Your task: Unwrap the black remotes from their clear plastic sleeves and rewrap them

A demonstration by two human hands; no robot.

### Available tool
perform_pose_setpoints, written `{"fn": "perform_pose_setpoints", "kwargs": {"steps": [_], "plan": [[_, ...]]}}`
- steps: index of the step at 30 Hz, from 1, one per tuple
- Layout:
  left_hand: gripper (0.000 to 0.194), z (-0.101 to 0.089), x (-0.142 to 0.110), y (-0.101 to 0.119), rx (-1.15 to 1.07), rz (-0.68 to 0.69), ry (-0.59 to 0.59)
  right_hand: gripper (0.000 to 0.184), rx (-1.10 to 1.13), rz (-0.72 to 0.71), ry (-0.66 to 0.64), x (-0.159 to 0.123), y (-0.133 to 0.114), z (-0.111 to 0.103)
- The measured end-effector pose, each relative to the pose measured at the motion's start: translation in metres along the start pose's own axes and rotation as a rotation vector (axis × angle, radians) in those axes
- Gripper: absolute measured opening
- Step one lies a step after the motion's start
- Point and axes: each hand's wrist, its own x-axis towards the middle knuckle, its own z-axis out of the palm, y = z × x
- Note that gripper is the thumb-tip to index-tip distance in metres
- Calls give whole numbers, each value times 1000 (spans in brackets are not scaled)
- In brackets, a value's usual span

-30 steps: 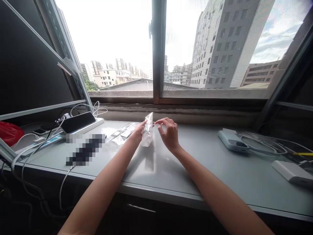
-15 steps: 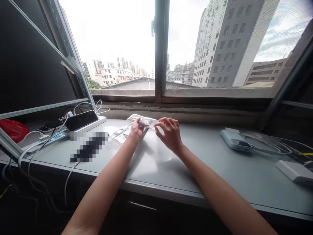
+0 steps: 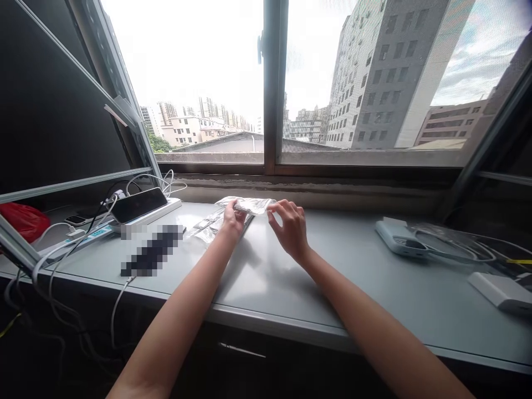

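Observation:
A clear, crinkled plastic bag [image 3: 255, 205] is held up above the desk, lying nearly flat and lengthwise from left to right. My left hand [image 3: 235, 217] grips its left part, thumb on top and fingers beneath. At the bag's right end, my right hand [image 3: 290, 224] has its thumb and index finger closed together on the edge, the other fingers curled. What the bag contains, if anything, I cannot make out. More clear plastic packets [image 3: 206, 227] lie on the desk just behind and left of my left hand.
On the left stand a dark-screened phone [image 3: 139, 205], a white power strip [image 3: 89, 238] with cables, and a blurred-out dark item [image 3: 153, 252]. To the right are a light blue power bank [image 3: 399, 238], coiled cables and a white box [image 3: 501, 292]. A window rises behind the desk [image 3: 332, 277].
The bag has turned from standing upright to lying nearly flat, its end reaching right. My right fingers, earlier near the bag, now meet its right edge. The view has shifted slightly.

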Motion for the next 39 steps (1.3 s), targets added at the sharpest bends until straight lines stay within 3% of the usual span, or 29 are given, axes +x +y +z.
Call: {"fn": "perform_pose_setpoints", "kwargs": {"steps": [4, 7, 11, 17, 23, 29, 35, 39], "plan": [[16, 5, -7, 2, -173, -37, 43, 22, 37, 78, -4, -1, -1, 2], [15, 6, -8, 3, -197, -51, 37, 29, 71, 198, -33, -2, 1, 1], [16, 5, -7, 2, -180, -58, 46, 35, 63, 293, 45, -1, 2, -3], [16, 4, -6, 3, -215, -48, 86, 35, 17, 124, -79, -5, 5, 0], [16, 1, -2, 1, -219, -42, 82, 39, -2, 117, 17, -4, 2, -4], [19, 1, -3, 1, -167, -38, 80, 32, -42, 83, -172, -6, 3, 1], [17, 0, -1, 0, -191, -43, 88, 34, -57, 100, 24, -4, -1, -5], [17, 0, -1, 0, -210, -52, 91, 30, -58, 66, -33, -3, 1, -5]]}}
